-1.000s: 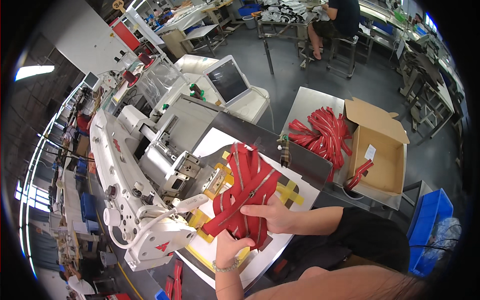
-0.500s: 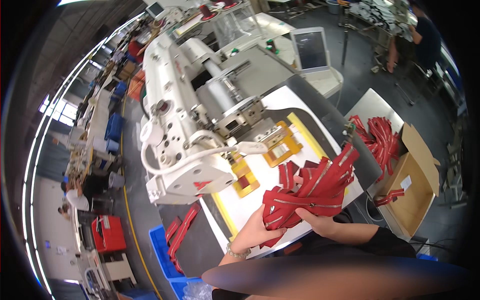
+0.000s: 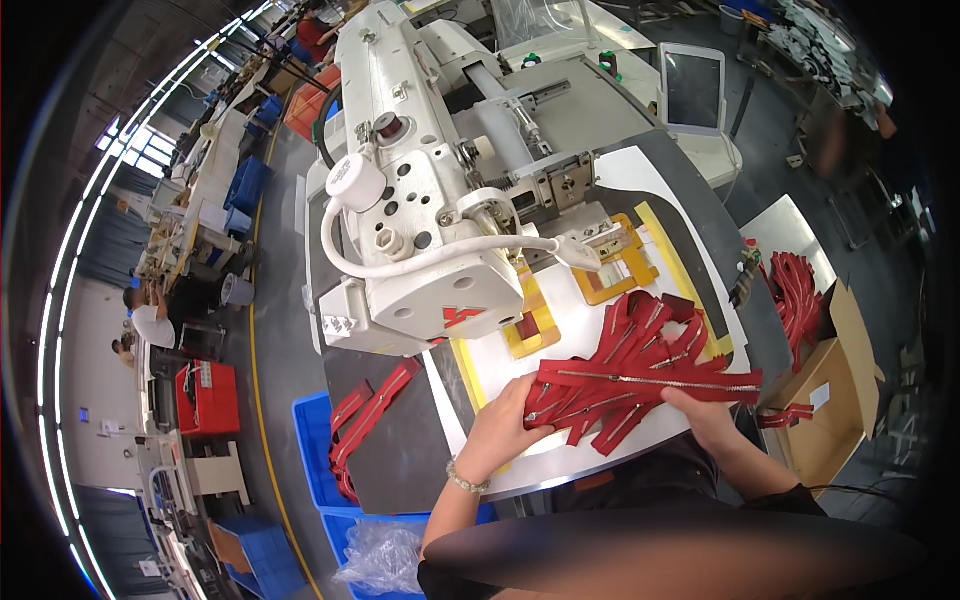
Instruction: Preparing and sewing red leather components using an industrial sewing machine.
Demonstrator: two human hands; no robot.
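A loose heap of red zippers (image 3: 640,378) with silvery teeth lies on the white sheet (image 3: 560,445) at the table's front. My left hand (image 3: 502,425) is closed round the heap's left end, its fingers partly under the red tape. At the right, my right hand (image 3: 703,420) pinches the lower edge of one zipper stretched flat across the top, thumb uppermost. Just beyond the heap stands a white industrial sewing machine (image 3: 430,225). Two yellow clamp frames, a near one (image 3: 513,340) and a farther one (image 3: 592,292), rest on the sheet below its head.
A few red zippers (image 3: 372,420) hang over the table's left edge beside a blue bin (image 3: 318,440). Clear plastic bags (image 3: 385,555) fill another blue bin. On the right are more red zippers (image 3: 797,300) and an open cardboard box (image 3: 830,400). A screen (image 3: 693,88) stands behind.
The zippers have come down from a raised, bunched grip and now lie spread on the sheet. My right hand has moved right, drawing one zipper out straight. The whole view has shifted.
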